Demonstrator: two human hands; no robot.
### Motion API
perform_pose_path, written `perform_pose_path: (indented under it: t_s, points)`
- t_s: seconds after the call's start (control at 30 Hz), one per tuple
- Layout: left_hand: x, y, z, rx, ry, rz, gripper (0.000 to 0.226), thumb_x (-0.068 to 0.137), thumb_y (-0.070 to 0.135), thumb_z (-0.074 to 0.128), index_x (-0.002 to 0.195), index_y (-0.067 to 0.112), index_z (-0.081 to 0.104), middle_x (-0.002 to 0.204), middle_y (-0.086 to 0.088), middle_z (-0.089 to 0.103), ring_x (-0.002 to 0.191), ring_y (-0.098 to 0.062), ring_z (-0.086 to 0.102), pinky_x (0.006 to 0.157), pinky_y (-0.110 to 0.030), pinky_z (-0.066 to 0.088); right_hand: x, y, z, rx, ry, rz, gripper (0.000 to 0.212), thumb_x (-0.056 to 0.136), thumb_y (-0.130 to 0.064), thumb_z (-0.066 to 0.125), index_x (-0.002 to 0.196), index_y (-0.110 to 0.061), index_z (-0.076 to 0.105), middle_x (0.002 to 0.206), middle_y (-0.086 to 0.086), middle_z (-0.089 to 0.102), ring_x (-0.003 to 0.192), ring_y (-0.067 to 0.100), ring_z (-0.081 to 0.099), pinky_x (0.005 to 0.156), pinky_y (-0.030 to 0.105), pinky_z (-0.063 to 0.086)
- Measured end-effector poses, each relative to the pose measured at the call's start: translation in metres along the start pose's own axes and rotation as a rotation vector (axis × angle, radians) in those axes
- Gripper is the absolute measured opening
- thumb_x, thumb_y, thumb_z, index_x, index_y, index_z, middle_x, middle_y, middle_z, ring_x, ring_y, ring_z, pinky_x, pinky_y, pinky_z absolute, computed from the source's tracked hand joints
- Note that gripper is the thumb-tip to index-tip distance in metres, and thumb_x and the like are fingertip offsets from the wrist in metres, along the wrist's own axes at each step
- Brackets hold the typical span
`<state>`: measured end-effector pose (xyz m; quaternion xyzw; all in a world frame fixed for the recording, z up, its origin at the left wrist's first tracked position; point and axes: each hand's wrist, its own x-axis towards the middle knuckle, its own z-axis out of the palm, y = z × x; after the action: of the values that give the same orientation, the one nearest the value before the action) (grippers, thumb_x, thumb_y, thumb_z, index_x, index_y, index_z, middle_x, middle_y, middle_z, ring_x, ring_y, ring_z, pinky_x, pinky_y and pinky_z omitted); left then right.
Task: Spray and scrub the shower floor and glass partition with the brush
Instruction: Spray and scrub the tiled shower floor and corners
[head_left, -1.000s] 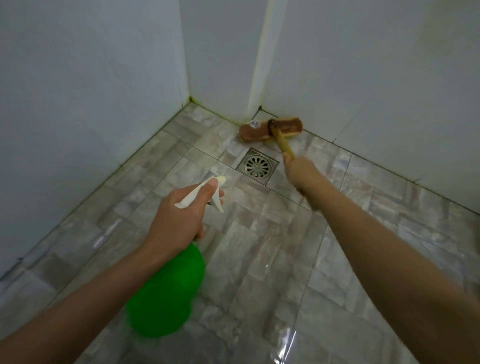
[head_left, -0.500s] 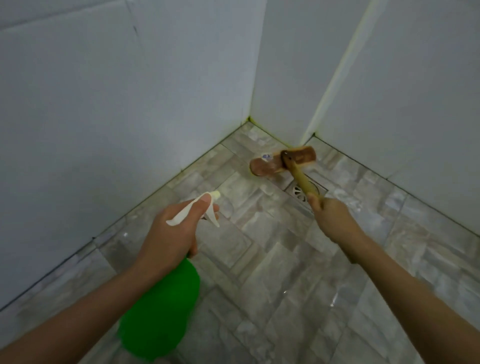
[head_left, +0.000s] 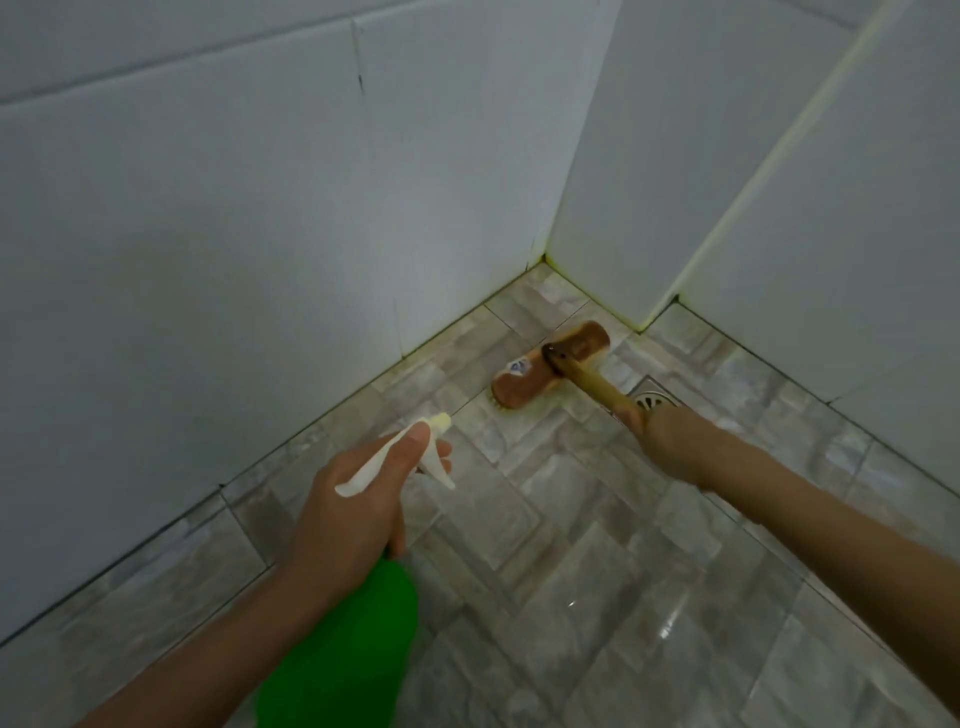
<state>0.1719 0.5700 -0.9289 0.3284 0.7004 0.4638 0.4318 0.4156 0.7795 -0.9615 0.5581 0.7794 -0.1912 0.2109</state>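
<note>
Head view: shower floor (head_left: 597, 571) of grey stone-look tiles, seen from above and bounded by white tiled walls (head_left: 260, 234) that meet at the far corner. No glass partition can be made out here.

The left hand (head_left: 353, 499) holds a green spray bottle (head_left: 348, 644) over the floor near its left edge. Its fingers (head_left: 413, 444) are curled round the white sprayer head, one lying along the top, and the nozzle points toward the far corner.

The right hand (head_left: 670, 441) reaches further in, fingers (head_left: 634, 418) wrapped tightly round the wooden handle (head_left: 597, 384) of the brush (head_left: 550, 366). The brown brush head lies bristles down on the tiles just short of the far corner, close to the foot of the left wall. A metal drain (head_left: 657, 399) sits just beside the handle, partly hidden by the hand.

The near tiles shine as if wet, so a slip looks like the main risk, all the more with both arms stretched forward. Scrubbing one-handed, the brush could twist and knock the wall, or its bristles could snag on the drain grate. A squeeze of the trigger from this angle might mist the wall rather than the floor.
</note>
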Motion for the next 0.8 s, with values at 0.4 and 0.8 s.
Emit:
perform_pose_path:
  t_s: [0.4,0.8]
  points:
    - [-0.008,-0.009,-0.004,-0.024,0.001,0.017,0.052,0.084,0.076,0.049,0.089,0.035,0.081,0.092,-0.023,0.075,0.041,-0.023,0.049,0.043,-0.028,0.045,-0.028,0.004,0.018,0.114,0.005,0.022,0.039,0.105,-0.028,0.020,0.121,-0.008,0.049,0.075,0.006,0.050,0.069,0.028,0.060,0.066,0.035,0.048]
    - [-0.024,-0.019,-0.010,0.025,0.011,0.044,0.053,0.080,0.077,0.045,0.090,0.038,0.081,0.090,-0.022,0.076,0.039,-0.022,0.052,0.043,-0.025,0.044,-0.011,-0.026,0.008,0.160,0.038,-0.007,0.036,0.105,-0.014,0.021,0.135,-0.007,0.040,0.081,0.013,0.054,0.071,0.028,0.060,0.058,0.036,0.052]
